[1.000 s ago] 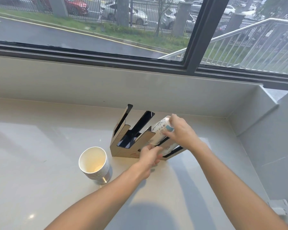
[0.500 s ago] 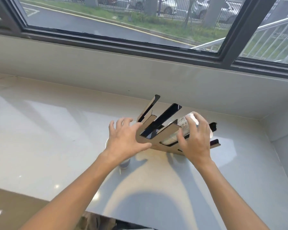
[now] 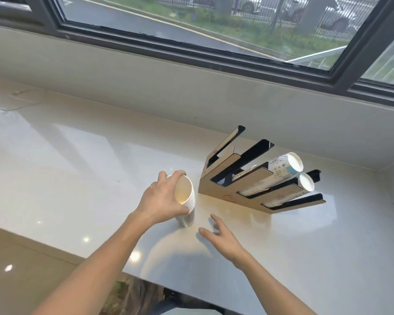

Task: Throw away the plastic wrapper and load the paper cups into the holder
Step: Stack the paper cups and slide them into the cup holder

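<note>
A slanted wood-and-black cup holder stands on the white counter. Two stacks of paper cups lie in its right-hand slots: a printed stack and a plain white stack just below it. Its left slots look empty. Left of the holder, my left hand grips a short stack of paper cups from the side, tilted with the open mouth facing right. My right hand hovers open over the counter in front of the holder, touching nothing. No plastic wrapper is in view.
A low sill wall and a dark-framed window run along the back. The counter's front edge falls off near my forearms, with floor below. A side wall closes the counter at the far right.
My right hand has let go of the printed stack, which now lies in the holder, and pulled back toward me. My left hand has dropped onto the short cup stack, gripped and tilted it.
</note>
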